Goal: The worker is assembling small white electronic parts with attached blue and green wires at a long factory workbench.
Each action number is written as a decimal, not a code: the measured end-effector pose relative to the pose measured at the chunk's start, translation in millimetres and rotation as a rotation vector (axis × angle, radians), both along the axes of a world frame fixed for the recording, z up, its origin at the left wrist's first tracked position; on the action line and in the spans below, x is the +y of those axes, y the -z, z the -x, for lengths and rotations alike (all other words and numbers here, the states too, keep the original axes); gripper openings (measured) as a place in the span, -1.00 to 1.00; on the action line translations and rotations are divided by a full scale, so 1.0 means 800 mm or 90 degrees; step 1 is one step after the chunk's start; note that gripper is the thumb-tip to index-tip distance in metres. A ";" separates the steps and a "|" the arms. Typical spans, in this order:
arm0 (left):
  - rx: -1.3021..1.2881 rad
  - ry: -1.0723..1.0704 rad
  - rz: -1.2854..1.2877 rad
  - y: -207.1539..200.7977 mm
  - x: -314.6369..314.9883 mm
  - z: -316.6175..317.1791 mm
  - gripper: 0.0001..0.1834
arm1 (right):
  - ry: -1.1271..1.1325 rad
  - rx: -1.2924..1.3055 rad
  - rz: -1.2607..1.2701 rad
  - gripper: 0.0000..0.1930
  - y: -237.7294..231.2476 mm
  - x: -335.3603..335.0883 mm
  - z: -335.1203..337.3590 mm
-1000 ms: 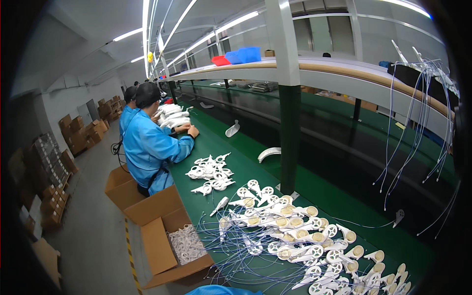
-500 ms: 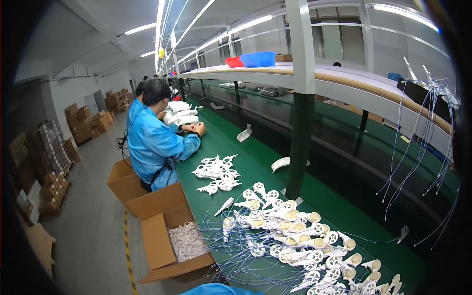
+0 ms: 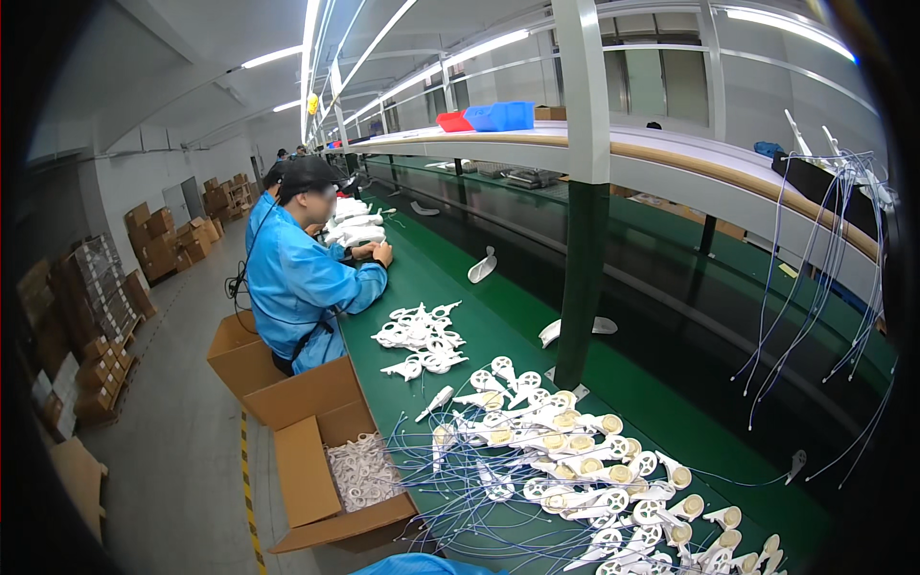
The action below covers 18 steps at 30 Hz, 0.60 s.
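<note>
Neither of my hands is in view; only a bit of my blue sleeve (image 3: 426, 563) shows at the lower edge. Closest to it on the green worktop lies a wide heap of white plastic parts (image 3: 575, 443), several with round cream-coloured discs. Thin blue cables (image 3: 470, 517) trail from the heap toward the worktop's left edge. Farther along sits a smaller pile of white ring-ended parts (image 3: 422, 335). Between the two, a single white part (image 3: 435, 402) rests by itself.
An open carton (image 3: 307, 470) of small whitish pieces stands left of the worktop. Beyond it sits a co-worker in blue (image 3: 311, 264), hands at the worktop. White curved pieces (image 3: 482, 265) lie on the dark belt past a post (image 3: 582, 278). Cables (image 3: 824, 278) hang from the shelf.
The curved white pieces on the belt have shifted slightly right and nearer; one now shows on both sides of the post. The co-worker's head has turned toward the belt. My hands stay out of view.
</note>
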<state>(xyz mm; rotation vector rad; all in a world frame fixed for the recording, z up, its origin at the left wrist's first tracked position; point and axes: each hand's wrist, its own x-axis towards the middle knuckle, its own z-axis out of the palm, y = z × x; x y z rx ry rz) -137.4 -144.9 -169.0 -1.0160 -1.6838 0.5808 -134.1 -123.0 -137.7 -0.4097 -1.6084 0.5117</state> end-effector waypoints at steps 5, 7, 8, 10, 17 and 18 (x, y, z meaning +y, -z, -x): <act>-0.007 0.008 0.016 -0.011 -0.004 -0.003 -0.66 | -0.218 -0.170 0.083 -0.56 0.036 -0.006 -0.018; -0.015 0.007 0.023 -0.004 -0.007 0.000 -0.66 | 0.017 -0.069 0.112 -0.59 0.014 -0.019 -0.003; -0.022 0.004 0.029 -0.001 -0.008 0.001 -0.66 | 0.018 -0.068 0.115 -0.59 0.023 -0.021 -0.005; -0.016 0.011 0.019 -0.003 -0.005 0.002 -0.66 | -0.184 -0.130 0.303 -0.59 0.033 -0.020 -0.008; 0.016 0.000 -0.006 -0.018 0.000 0.005 -0.68 | 0.013 0.023 -0.033 -0.54 -0.003 -0.001 0.004; 0.018 0.003 -0.002 -0.019 0.001 0.006 -0.68 | 0.019 0.016 -0.015 -0.54 -0.001 -0.003 0.005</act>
